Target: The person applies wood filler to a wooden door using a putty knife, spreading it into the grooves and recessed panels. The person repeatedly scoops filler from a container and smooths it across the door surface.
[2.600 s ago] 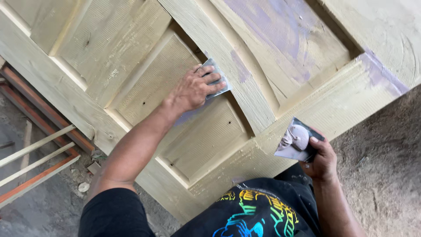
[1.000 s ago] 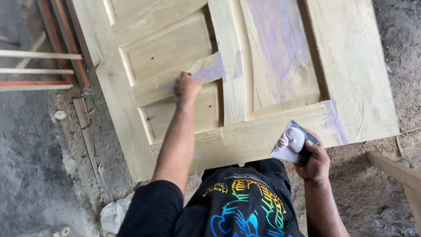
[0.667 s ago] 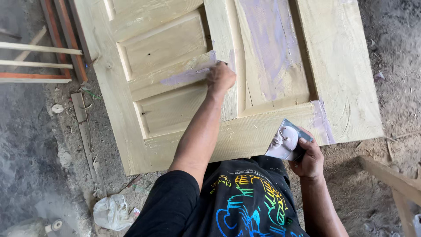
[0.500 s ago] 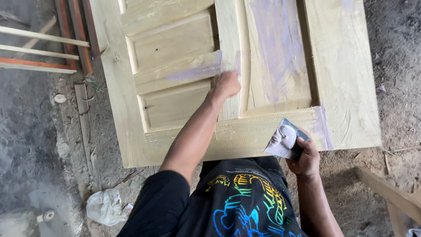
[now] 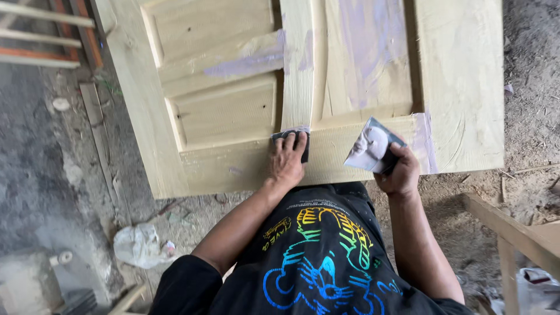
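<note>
A dark spreader point(image 5: 291, 142) is pressed flat under the left hand point(image 5: 287, 163) on the wooden door's point(image 5: 461, 87) near rail; a filler-laden board point(image 5: 373, 146) is gripped by the right hand point(image 5: 396, 172). Tilted, filler could be dropped.

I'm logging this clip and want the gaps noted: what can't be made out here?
- Scraper: mostly hidden under the left hand; only its dark edge shows.
- Door: top cut off by the frame edge.
- Filler board: its lower part is covered by the right hand.
- White lump on the floor: too small to identify.
</note>
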